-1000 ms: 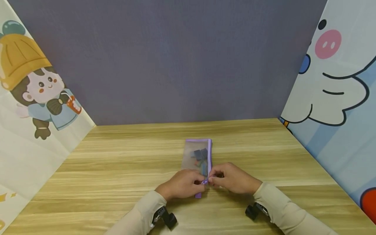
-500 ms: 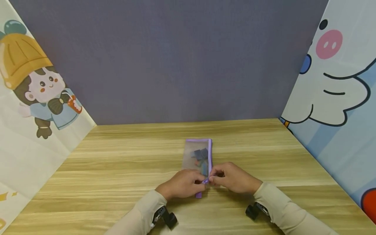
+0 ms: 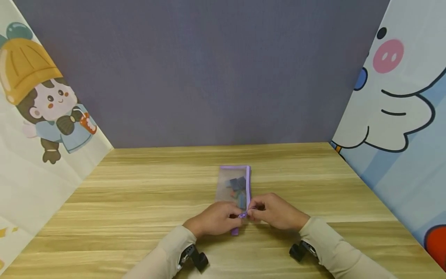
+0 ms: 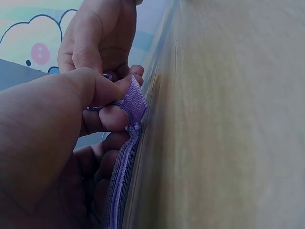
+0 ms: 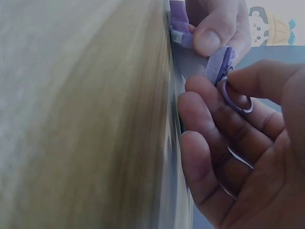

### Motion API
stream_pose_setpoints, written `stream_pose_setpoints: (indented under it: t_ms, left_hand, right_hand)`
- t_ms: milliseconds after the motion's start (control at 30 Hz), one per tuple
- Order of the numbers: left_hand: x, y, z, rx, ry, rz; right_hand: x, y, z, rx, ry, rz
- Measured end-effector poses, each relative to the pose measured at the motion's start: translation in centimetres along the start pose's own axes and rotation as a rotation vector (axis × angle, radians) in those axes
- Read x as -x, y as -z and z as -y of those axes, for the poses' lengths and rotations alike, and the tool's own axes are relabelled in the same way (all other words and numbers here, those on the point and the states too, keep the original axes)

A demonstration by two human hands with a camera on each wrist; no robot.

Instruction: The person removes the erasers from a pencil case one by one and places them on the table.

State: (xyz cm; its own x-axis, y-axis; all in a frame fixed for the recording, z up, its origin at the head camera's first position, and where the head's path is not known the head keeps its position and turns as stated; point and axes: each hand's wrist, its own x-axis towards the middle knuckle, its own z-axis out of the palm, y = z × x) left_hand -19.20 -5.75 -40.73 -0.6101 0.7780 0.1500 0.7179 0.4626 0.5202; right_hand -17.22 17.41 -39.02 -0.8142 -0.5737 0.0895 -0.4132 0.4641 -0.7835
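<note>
A see-through zipper pouch [image 3: 223,190] with purple edging lies on the table, dark square pieces [image 3: 238,183] and smaller coloured bits showing through it. At its near end my left hand [image 3: 216,219] pinches the purple edge between thumb and forefinger. The left wrist view shows the zipper [image 4: 122,176] running past those fingers, with a purple fabric tab [image 4: 136,100] sticking up. Facing it, my right hand [image 3: 277,211] pinches the zipper pull, whose purple ring [image 5: 229,99] hangs by the thumb in the right wrist view. The left hand covers part of the pouch.
The wood-grain table [image 3: 156,178] extends around the pouch on all sides. A grey panel [image 3: 223,73] rises at the back. Cartoon-printed sheets stand at the left [image 3: 21,186] and right [image 3: 414,174].
</note>
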Motion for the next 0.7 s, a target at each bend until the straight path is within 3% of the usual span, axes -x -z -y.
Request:
stream_pose_setpoints:
  t_ms: [233, 700]
  left_hand:
    - [0.06, 0.09, 0.15, -0.003, -0.006, 0.009]
    - [0.03, 0.11, 0.16, 0.002, -0.007, 0.002]
  right_hand:
    - [-0.13, -0.03, -0.20, -0.039, -0.008, 0.009]
    - [-0.51, 0.08, -0.80, 0.009, 0.003, 0.001]
